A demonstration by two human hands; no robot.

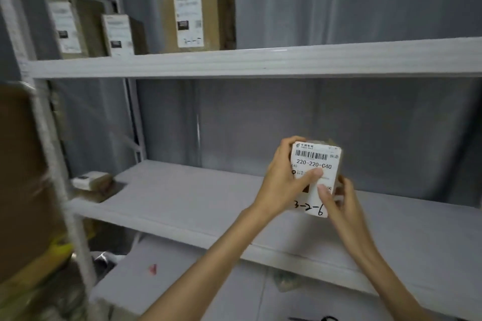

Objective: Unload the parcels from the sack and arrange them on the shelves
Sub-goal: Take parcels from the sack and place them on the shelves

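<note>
A small cardboard parcel (319, 161) with a white shipping label marked "3-2-6" stands upright over the middle shelf (182, 206). My left hand (283, 182) grips its left side, thumb across the label. My right hand (339, 206) holds its lower right edge, thumb on the label. Whether the parcel's bottom touches the shelf is hidden by my hands. The sack is not in view.
Three labelled cardboard boxes (198, 10) stand on the upper shelf (287, 60) at the left. A small parcel (91, 180) lies at the middle shelf's far left. A large brown box (23, 177) sits at the left edge. The lower shelf (161, 276) shows below.
</note>
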